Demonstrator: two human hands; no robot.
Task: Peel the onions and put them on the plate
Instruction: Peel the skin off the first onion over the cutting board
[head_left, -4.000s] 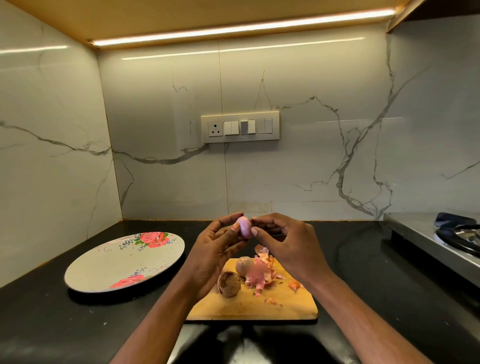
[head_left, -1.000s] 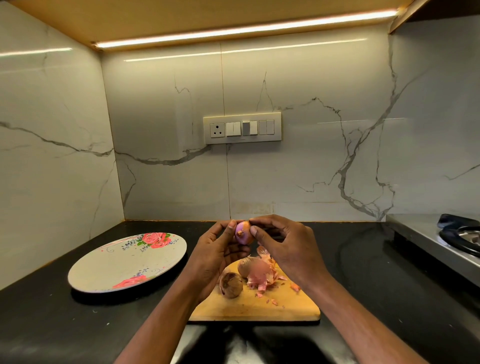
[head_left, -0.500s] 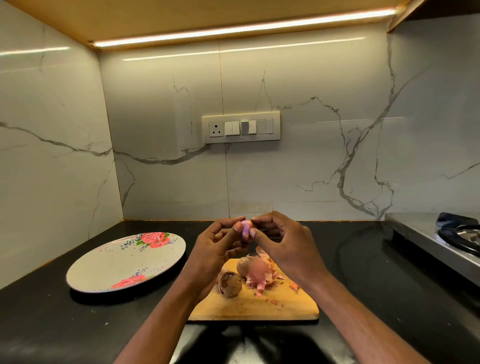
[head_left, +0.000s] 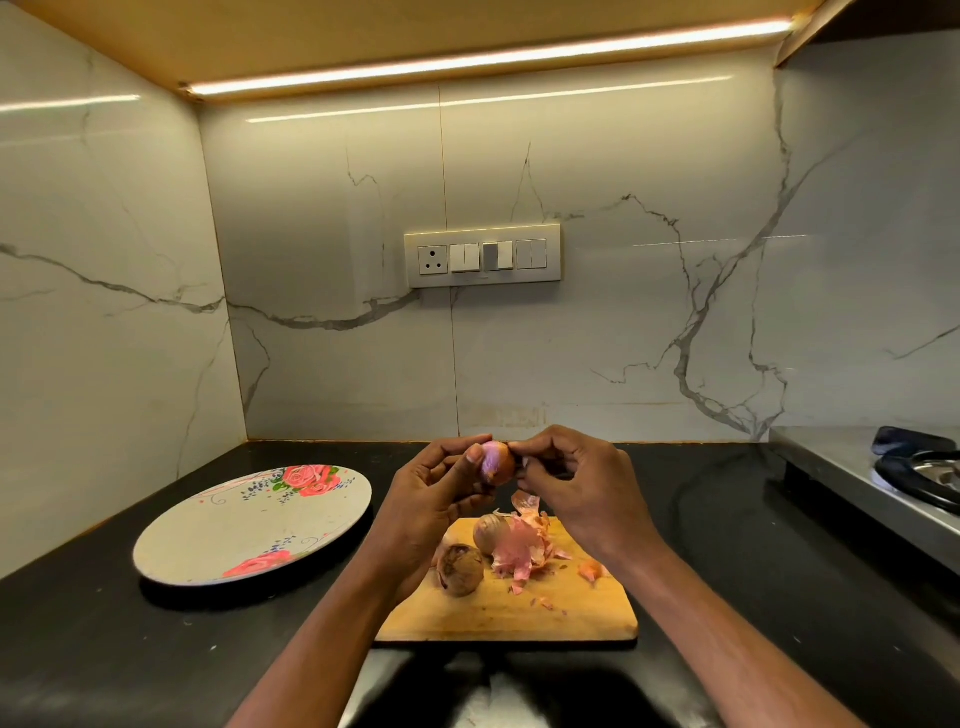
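A small pink onion (head_left: 496, 462), partly peeled, is held in the air above the wooden cutting board (head_left: 519, 608). My left hand (head_left: 431, 499) grips it from the left with thumb and fingers. My right hand (head_left: 576, 483) pinches at its right side with the fingertips. Two unpeeled brown onions (head_left: 460, 569) (head_left: 488, 532) lie on the board beside a heap of pink onion skins (head_left: 522, 551). The floral plate (head_left: 249, 525) sits to the left on the black counter and holds nothing.
A steel stove (head_left: 872, 478) with a black burner stands at the right edge. Marble walls close the corner behind and to the left, with a switch panel (head_left: 483, 256) on the back wall. Small skin scraps (head_left: 589, 570) lie on the board's right part.
Both hands stay above the board with the onion. The onion has been turned between the fingers, and more of its pink flesh shows now.
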